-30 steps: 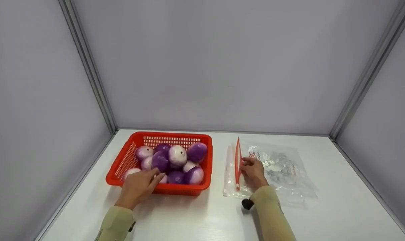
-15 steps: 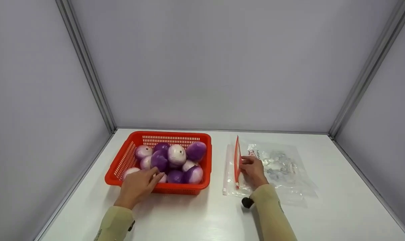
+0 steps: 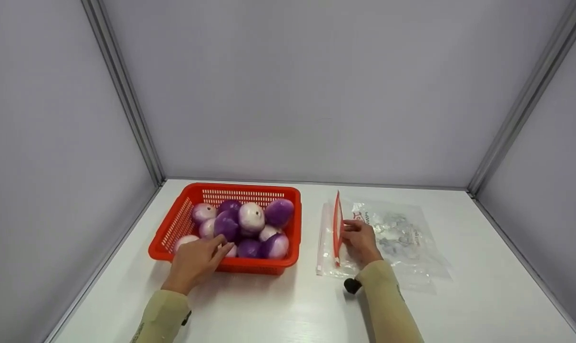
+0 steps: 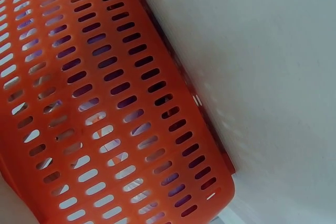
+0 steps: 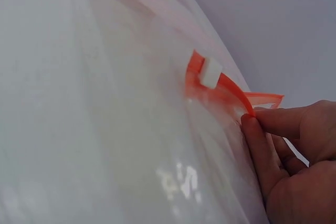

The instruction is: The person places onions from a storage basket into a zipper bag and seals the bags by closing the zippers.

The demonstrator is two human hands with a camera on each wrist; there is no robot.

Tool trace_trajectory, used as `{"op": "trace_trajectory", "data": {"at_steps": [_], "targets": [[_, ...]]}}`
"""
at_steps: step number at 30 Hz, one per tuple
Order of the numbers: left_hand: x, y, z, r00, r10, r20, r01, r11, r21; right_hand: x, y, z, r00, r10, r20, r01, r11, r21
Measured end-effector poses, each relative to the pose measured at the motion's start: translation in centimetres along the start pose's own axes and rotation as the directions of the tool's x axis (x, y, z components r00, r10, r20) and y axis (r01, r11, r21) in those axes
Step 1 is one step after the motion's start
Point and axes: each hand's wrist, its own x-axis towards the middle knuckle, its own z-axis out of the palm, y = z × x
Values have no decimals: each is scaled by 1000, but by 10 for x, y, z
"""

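Observation:
The red plastic basket holds several purple-and-white onions. My left hand reaches over its front rim, fingers bent down among the onions at the front left. In the left wrist view the slotted basket wall covers most of that hand, so its grip is hidden. To the right, my right hand pinches the red zip edge of a clear zip-lock bag and holds it raised. Thumb and finger meet on the red strip in the right wrist view, where a white slider shows.
Another pale zip strip lies flat left of the raised edge, apparently from a bag underneath. Everything stands on a white table. Grey panels enclose its back and both sides.
Both hands keep nearly the same places, at the basket and at the raised zip edge. Only the head view has shifted slightly.

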Motion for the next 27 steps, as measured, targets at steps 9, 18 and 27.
{"op": "trace_trajectory", "data": {"at_steps": [9,18,27], "targets": [[0,0,-2,1000,14,-12,-14,1000,10,1,-4,-7,1000,-26,4,26,997,-70],[-1,1,-2,1000,-19,15,19,1000,15,-3,-12,-18,1000,1,14,0,995,-99],[0,0,-2,1000,-1,11,0,1000,8,-12,-30,-22,996,-56,70,62,994,-89]]}}
